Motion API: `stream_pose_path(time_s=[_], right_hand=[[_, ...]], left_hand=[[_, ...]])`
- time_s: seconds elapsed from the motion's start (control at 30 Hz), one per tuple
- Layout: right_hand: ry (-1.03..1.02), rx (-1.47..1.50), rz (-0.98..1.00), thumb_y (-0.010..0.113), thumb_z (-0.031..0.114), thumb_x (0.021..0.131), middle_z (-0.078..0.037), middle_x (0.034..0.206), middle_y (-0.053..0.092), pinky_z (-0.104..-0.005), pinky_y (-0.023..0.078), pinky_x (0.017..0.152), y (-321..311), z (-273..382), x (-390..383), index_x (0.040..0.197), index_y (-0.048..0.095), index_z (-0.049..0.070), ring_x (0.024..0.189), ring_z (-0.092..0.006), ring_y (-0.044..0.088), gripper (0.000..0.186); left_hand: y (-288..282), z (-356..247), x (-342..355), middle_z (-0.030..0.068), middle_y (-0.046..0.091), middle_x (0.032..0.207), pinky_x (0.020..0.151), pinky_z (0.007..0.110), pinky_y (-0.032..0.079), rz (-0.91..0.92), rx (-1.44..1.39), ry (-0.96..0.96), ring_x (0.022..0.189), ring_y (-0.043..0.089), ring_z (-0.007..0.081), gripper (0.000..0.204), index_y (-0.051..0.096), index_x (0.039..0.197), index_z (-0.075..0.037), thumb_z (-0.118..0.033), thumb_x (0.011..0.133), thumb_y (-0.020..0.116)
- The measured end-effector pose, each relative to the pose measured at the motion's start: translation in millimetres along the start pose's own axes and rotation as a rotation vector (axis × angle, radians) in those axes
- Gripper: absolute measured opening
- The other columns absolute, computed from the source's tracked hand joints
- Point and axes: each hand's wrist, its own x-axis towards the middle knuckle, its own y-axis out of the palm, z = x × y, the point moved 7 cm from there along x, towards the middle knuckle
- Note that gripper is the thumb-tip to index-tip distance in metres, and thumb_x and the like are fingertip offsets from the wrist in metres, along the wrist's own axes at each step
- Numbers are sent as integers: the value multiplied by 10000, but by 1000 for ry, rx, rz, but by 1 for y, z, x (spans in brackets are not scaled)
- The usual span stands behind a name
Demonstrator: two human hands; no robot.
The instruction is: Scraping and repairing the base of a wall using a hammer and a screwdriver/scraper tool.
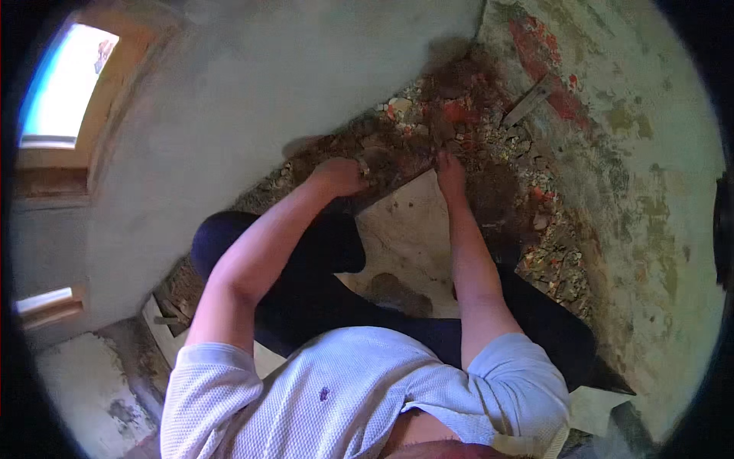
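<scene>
No text, label, number or sign can be read. A small dark mark (pixel 324 394) stands on the front of the pale shirt (pixel 283 409), near in the scene; it is too small to tell whether it holds any letters.
</scene>
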Motion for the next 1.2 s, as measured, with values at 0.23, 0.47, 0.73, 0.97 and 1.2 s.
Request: stream_pose_path(time_s=[0.23,0.47,0.73,0.97,1.2], right_hand=[[-302,313,-190,411,360,1028,-198,1091,630,-393,450,886,-35,84,15,1255,547,-22,1029,-336,602,465],[96,88,53,436,398,1008,-203,1277,586,-397,381,1045,39,-72,-14,1310,544,25,1229,-301,538,492],[-173,35,-72,420,381,1022,-174,1067,641,-417,452,888,-14,0,37,1320,549,52,1007,-312,610,462],[-226,112,-125,422,380,1014,-250,1260,573,-454,435,964,5,32,42,1310,525,9,1177,-417,544,485],[152,-223,151,401,380,1027,-229,1324,543,-455,420,1017,56,-18,-4,1295,556,20,1220,-379,525,475]], left_hand=[[-19,-17,-14,222,681,1029,882,473,516,-59,11,51,1015,642,381,532,671,1082,-9,-481,846,609],[6,-4,-6,223,682,1036,894,467,516,36,88,53,1031,641,378,551,694,1049,-2,-508,853,602],[-14,-19,-7,213,672,1096,898,476,515,115,45,-17,1046,644,354,579,664,1115,8,-509,864,588],[-7,-1,1,216,674,1071,884,478,523,-23,43,54,1038,643,369,571,662,1108,15,-493,854,604],[11,29,0,215,672,1087,913,473,506,-50,42,-8,1044,637,369,573,657,1112,11,-498,855,599]])
